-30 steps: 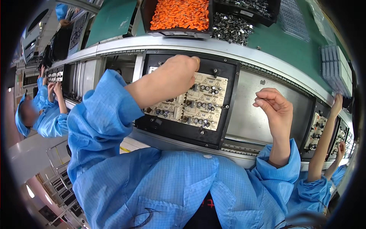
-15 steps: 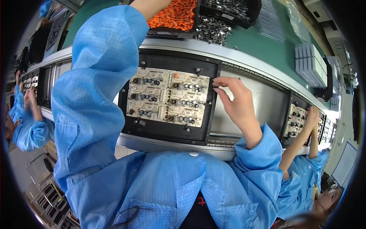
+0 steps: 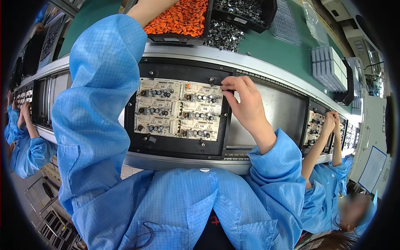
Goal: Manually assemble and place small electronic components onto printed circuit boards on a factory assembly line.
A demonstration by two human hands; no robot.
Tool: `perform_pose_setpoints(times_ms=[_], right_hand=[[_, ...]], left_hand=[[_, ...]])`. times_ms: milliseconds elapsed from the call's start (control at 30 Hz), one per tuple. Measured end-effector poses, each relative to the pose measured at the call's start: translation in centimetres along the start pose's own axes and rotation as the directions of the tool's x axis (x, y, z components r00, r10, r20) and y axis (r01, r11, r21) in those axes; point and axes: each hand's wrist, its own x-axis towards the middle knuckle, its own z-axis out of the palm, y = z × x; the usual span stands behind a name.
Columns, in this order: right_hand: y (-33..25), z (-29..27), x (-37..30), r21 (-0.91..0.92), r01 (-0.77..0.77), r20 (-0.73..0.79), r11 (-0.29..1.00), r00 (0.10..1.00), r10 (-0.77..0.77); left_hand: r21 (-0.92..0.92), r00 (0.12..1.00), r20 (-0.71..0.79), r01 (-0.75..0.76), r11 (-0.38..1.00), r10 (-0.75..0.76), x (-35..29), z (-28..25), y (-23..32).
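My right hand (image 3: 246, 102) is at the upper right corner of a cream circuit board panel (image 3: 180, 109), its thumb and fingertips pinched together. Whatever they hold, if anything, is too small to make out. The panel lies flat in a black carrier frame (image 3: 175, 152) and bears several rows of dark cylindrical capacitors. One small orange part (image 3: 188, 86) stands near its top edge. My left arm (image 3: 96, 91) reaches up past the panel's left side toward a black bin of orange parts (image 3: 181, 18). The left hand itself is cut off by the top edge.
Beside the orange bin are a black bin of small metallic parts (image 3: 250, 10) and a loose pile of them (image 3: 225, 35) on the green bench. White stacked trays (image 3: 329, 68) stand farther right. Co-workers' hands (image 3: 331, 121) work at another carrier on the right, others at far left.
My right hand has shifted left, nearer the panel's upper right corner, and its fingertips have drawn together. The whole view has shifted slightly. My left arm still reaches toward the orange bin.
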Motion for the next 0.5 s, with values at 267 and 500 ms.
perform_pose_setpoints(times_ms=[267, 500], right_hand=[[-0.2, 0.2, 0.4, -0.172, 0.107, 0.006, 0.979, 0.994, -0.108], [3.6, -2.1, 3.1, -0.251, -0.016, -0.2, 0.968, 0.979, -0.036]], left_hand=[[-0.771, 0.966, -0.11, -0.232, 0.594, 0.234, -0.2, -0.9, -2.0], [-0.088, 0.981, 0.132, 0.152, 0.984, -0.14, -0.4, -3.1, 2.5]])
